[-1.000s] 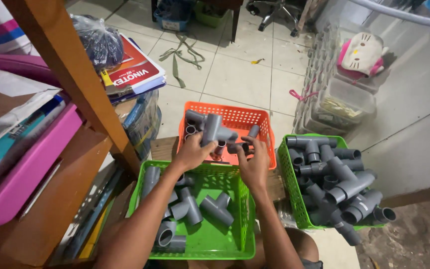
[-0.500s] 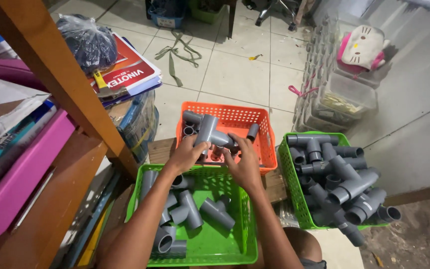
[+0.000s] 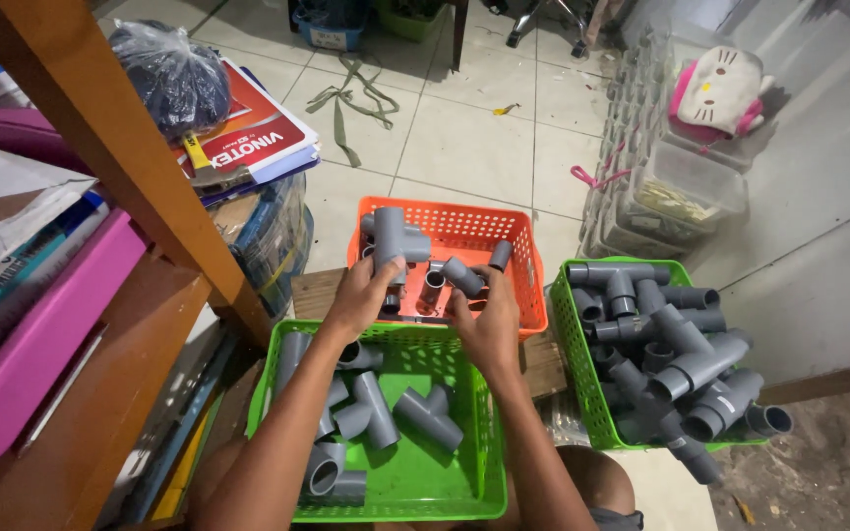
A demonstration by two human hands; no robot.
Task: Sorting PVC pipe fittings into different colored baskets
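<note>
My left hand (image 3: 361,295) grips a grey T-shaped pipe fitting (image 3: 393,243) and holds it upright over the near left part of the orange basket (image 3: 518,295). My right hand (image 3: 489,320) is closed on a grey elbow fitting (image 3: 462,276) just inside the orange basket's near rim. Other grey fittings lie in that basket. Below my hands sits a green basket (image 3: 464,492) holding several grey fittings (image 3: 376,413).
A second green basket (image 3: 573,354) at right is heaped with grey pipe fittings (image 3: 676,369). A wooden shelf post (image 3: 120,147) and pink trays (image 3: 41,334) stand at left. Clear plastic boxes (image 3: 681,187) sit on the tiled floor at the back right.
Both hands have stayed over the orange basket's near edge. The left hand keeps the T-fitting raised; the right hand has shifted slightly and closed on an elbow fitting.
</note>
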